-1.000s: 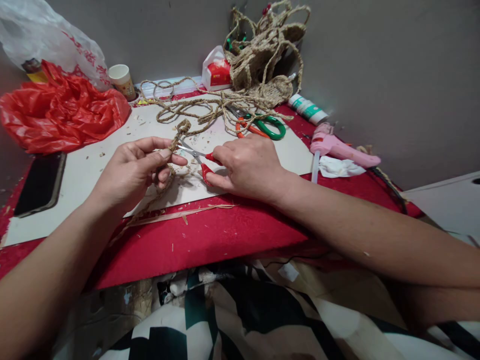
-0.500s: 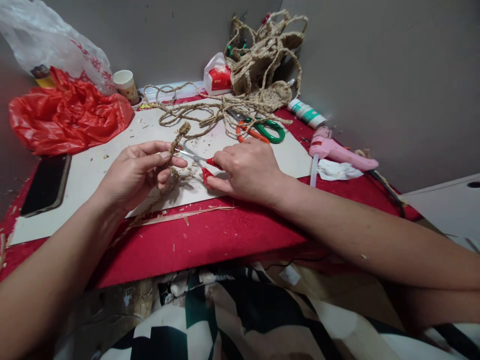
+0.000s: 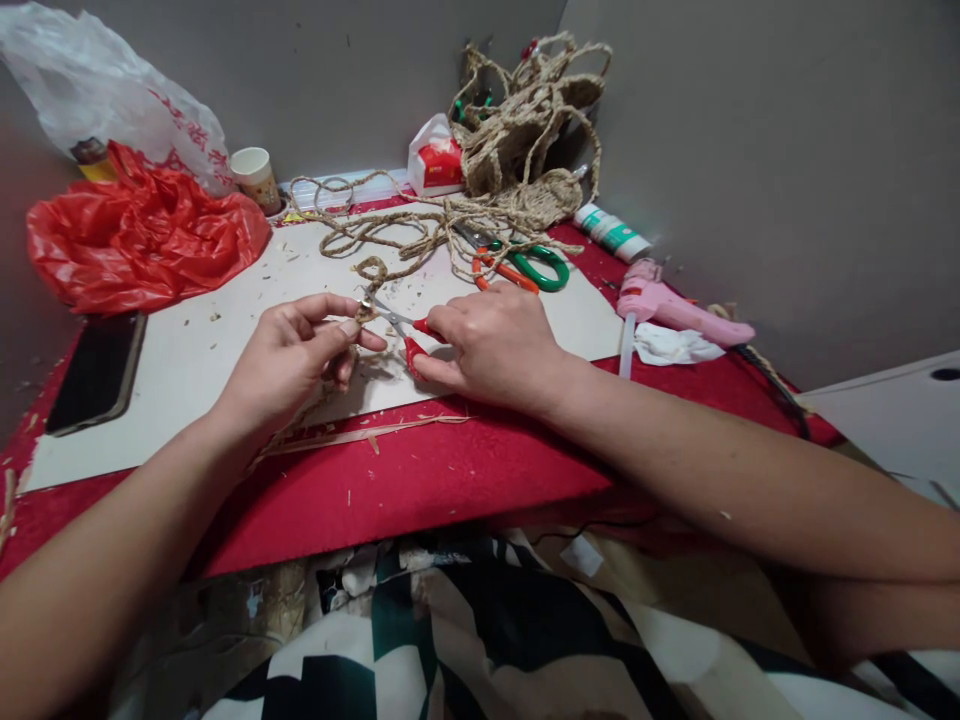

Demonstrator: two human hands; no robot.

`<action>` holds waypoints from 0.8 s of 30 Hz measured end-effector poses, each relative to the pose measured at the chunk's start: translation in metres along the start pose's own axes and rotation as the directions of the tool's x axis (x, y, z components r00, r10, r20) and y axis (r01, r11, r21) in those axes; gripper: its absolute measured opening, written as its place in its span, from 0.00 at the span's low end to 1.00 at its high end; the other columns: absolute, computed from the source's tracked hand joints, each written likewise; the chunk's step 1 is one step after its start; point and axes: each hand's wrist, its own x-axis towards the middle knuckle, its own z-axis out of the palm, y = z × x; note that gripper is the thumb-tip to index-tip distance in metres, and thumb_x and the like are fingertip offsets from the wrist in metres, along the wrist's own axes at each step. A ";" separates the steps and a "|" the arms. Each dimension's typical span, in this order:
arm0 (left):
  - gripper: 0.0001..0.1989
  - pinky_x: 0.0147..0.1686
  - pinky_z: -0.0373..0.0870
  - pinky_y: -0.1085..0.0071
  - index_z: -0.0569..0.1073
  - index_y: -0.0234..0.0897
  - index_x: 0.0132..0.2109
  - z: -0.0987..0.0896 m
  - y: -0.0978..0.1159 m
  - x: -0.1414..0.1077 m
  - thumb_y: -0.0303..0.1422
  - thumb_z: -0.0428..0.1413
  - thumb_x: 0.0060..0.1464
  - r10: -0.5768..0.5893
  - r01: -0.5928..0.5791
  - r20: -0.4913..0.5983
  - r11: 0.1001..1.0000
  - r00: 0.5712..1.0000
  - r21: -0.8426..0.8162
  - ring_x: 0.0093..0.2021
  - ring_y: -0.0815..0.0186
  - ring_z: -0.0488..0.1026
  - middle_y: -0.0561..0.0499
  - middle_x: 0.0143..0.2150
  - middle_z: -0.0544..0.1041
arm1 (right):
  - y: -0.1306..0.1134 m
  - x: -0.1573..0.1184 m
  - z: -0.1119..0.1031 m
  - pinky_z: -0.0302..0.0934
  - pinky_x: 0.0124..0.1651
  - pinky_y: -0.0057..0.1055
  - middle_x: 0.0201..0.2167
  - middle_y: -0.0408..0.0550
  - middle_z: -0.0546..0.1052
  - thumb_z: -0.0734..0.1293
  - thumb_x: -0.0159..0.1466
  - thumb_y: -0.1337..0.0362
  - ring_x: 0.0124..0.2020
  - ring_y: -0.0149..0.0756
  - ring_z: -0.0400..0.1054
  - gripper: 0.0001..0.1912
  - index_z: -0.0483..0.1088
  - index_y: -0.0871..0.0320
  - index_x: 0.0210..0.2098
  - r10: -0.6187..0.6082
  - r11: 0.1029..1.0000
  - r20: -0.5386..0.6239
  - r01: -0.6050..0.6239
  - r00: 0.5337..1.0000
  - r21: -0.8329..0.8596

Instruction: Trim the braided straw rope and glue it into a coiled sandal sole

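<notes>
My left hand (image 3: 300, 350) pinches a braided straw cord (image 3: 373, 275) between thumb and forefinger, above the white board. Its upper end curls in a small loop past the fingertips. My right hand (image 3: 499, 340) is closed on small red-handled scissors (image 3: 409, 345), with thumb and fingers at the handles. The partly spread blades point left and touch or nearly touch the cord at my left fingertips. Whether they are cutting into it cannot be made out.
The white board (image 3: 180, 370) bears straw scraps, a dark phone (image 3: 97, 370), loose cord and green-handled scissors (image 3: 544, 268). Around it are a red bag (image 3: 150, 235), a paper cup (image 3: 255, 178), a braided bundle (image 3: 525, 130) and a pink glue gun (image 3: 679, 310).
My left hand has moved slightly right, toward the scissors. The cord's upper end, upright before, now curls over in a loop. My right hand has hardly moved.
</notes>
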 end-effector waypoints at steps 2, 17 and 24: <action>0.09 0.16 0.58 0.76 0.73 0.34 0.38 0.001 -0.001 -0.001 0.27 0.62 0.47 -0.002 0.002 0.004 1.000 1.000 0.020 0.17 0.74 0.66 0.47 0.29 0.81 | 0.001 0.001 0.001 0.46 0.33 0.34 0.29 0.52 0.80 0.62 0.63 0.53 0.30 0.41 0.70 0.18 0.76 0.61 0.35 0.008 1.000 0.002 -0.008 1.000 0.013; 0.08 0.18 0.60 0.77 0.76 0.33 0.36 -0.003 -0.001 0.002 0.27 0.63 0.46 -0.011 0.012 0.020 0.998 1.000 -0.054 0.19 0.73 0.67 0.47 0.30 0.82 | 0.001 -0.001 0.007 0.43 0.30 0.32 0.21 0.48 0.77 0.61 0.61 0.53 0.23 0.35 0.64 0.19 0.76 0.60 0.26 -0.016 0.996 -0.068 0.022 0.998 0.086; 0.10 0.32 0.71 0.74 0.78 0.32 0.39 -0.012 -0.004 0.007 0.25 0.64 0.47 -0.001 0.015 0.094 0.989 0.996 -0.146 0.30 0.69 0.76 0.45 0.36 0.83 | 0.005 -0.002 0.012 0.41 0.27 0.30 0.17 0.44 0.72 0.61 0.61 0.56 0.21 0.30 0.59 0.18 0.74 0.59 0.21 0.060 0.966 -0.129 -0.025 0.990 0.258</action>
